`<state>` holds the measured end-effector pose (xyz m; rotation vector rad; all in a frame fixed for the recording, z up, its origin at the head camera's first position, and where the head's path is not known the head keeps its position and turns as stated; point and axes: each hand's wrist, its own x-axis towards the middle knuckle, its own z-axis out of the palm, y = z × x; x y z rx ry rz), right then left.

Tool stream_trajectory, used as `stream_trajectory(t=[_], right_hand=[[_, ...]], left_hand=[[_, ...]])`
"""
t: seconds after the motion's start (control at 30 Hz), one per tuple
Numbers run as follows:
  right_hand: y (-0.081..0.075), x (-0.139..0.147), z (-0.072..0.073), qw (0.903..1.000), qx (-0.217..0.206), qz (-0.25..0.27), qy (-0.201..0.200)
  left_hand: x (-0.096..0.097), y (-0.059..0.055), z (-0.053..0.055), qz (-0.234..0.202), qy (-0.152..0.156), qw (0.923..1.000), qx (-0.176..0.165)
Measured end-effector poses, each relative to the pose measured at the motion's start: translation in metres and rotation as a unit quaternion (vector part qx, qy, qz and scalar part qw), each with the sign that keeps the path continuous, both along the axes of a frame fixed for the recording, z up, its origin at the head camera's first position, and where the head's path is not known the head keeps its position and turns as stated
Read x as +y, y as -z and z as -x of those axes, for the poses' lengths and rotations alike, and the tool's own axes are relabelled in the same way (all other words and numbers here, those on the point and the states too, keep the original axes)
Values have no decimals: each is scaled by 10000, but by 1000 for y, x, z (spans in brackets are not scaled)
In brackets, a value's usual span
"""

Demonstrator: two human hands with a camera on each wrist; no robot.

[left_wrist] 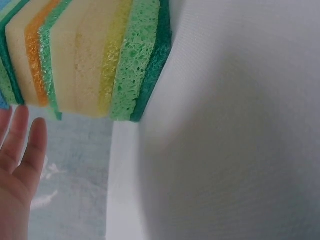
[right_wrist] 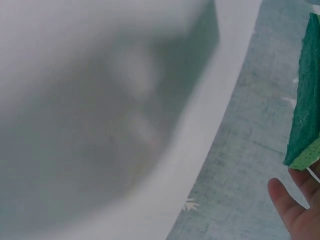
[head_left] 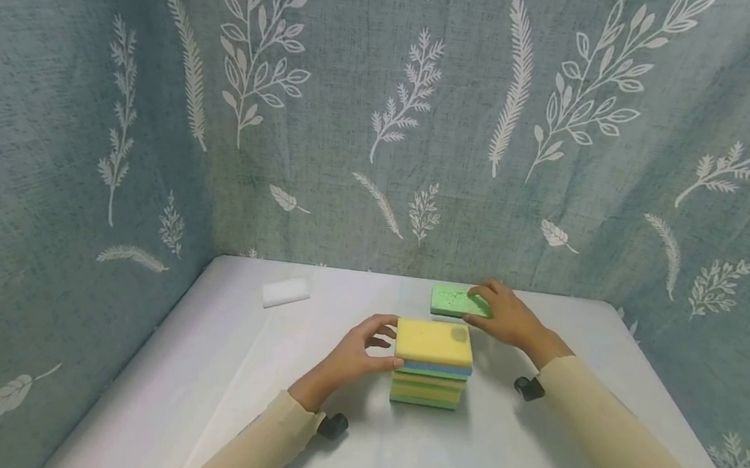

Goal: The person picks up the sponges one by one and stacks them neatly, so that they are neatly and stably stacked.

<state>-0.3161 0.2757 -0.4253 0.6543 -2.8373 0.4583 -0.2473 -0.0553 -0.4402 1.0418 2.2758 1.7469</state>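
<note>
A stack of sponges stands upright on the table, topped by a yellow sponge with a dark spot near one corner. Lower layers in the stack are blue, green, cream and orange, plainest in the left wrist view. My left hand rests at the stack's left side, fingers spread and thumb at the front corner. Behind the stack, my right hand pinches the right end of a green sponge. In the right wrist view this sponge is off the table, its dark green scouring side showing.
A white block lies at the back left of the white-covered table. Blue-grey curtains with white leaf patterns hang behind the table and along both sides.
</note>
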Motion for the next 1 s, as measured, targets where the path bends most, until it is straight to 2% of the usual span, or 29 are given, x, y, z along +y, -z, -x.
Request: stream_trajectory(t=[0.27,0.6,1.0], right_hand=[[-8,-5,-11,9992,133,372,-36],[-17,-6,-23,9968,4,801,30],[-29,-14,-46,9948,43,1009,-110]], left_hand=[[1,-3,0,-13,-55,9999,-104],[3,-5,-1,-11,-83,10000,-46],[4,-3,1,15,-62,10000,17]])
